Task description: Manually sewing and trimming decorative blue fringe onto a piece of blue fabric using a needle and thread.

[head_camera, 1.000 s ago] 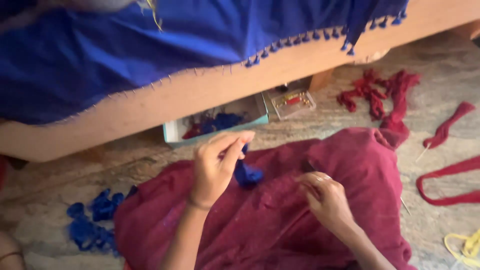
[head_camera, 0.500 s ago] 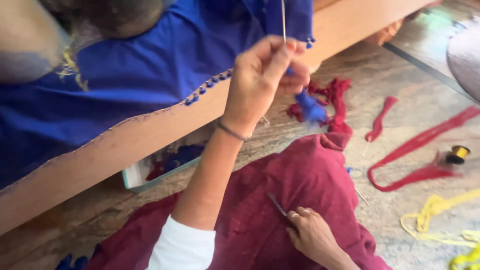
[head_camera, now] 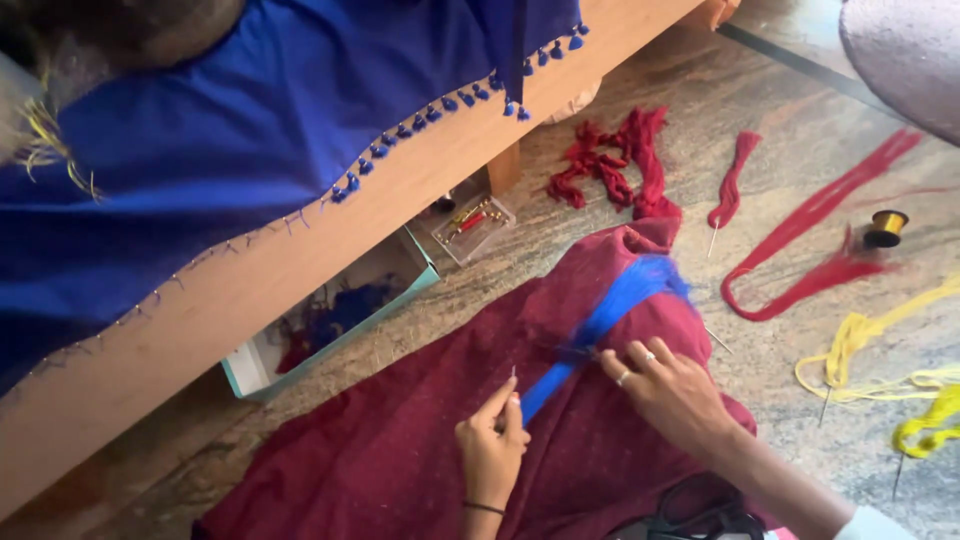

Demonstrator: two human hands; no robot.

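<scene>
Left hand: fingers pinched together on a thin needle, upright, at the lower end of a blue thread bundle. Right hand: fingers pressed on the bundle's middle, ring visible; grip cannot be told exactly.

Bundle: soft, fibrous strand, lying diagonally across maroon cloth, which is matte, finely dotted, spread on the speckled stone floor.

Blue fabric with small tassel edging drapes a wooden bed frame.

Beneath it: open pale-teal box, clear plastic case. Gold thread spool among red strands; yellow strands right.
</scene>
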